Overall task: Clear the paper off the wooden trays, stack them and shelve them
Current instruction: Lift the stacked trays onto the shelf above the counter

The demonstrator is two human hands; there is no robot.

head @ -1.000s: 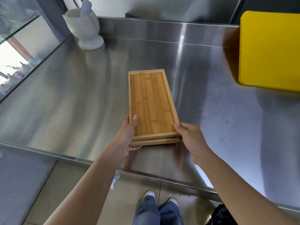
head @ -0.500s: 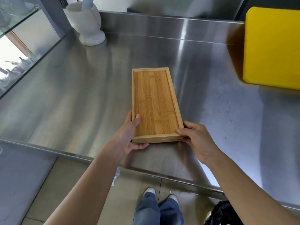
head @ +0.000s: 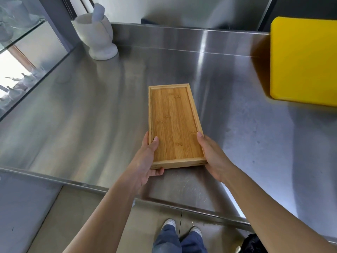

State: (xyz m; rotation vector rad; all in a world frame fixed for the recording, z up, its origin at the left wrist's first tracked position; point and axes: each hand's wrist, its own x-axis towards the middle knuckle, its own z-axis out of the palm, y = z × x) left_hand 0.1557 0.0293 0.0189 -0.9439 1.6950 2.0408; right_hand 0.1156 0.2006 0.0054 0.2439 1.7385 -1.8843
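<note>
A stack of rectangular wooden trays (head: pixel 174 123) sits near the front of the steel counter (head: pixel 91 114), long side pointing away from me. The top tray is bare, with no paper on it. My left hand (head: pixel 146 159) grips the near left corner, thumb on the rim and fingers under the edge. My right hand (head: pixel 212 154) clasps the near right side. The lower tray is almost fully hidden beneath the top one.
A white stone mortar with a pestle (head: pixel 96 33) stands at the back left. A yellow board (head: pixel 303 61) lies at the back right. A glass shelf with white crockery (head: pixel 16 57) is on the left. My shoes (head: pixel 180 229) are on the tiled floor below.
The two trays were offset at the near end and now line up flush. Both hands have slid further along the tray sides, and the stack looks slightly raised.
</note>
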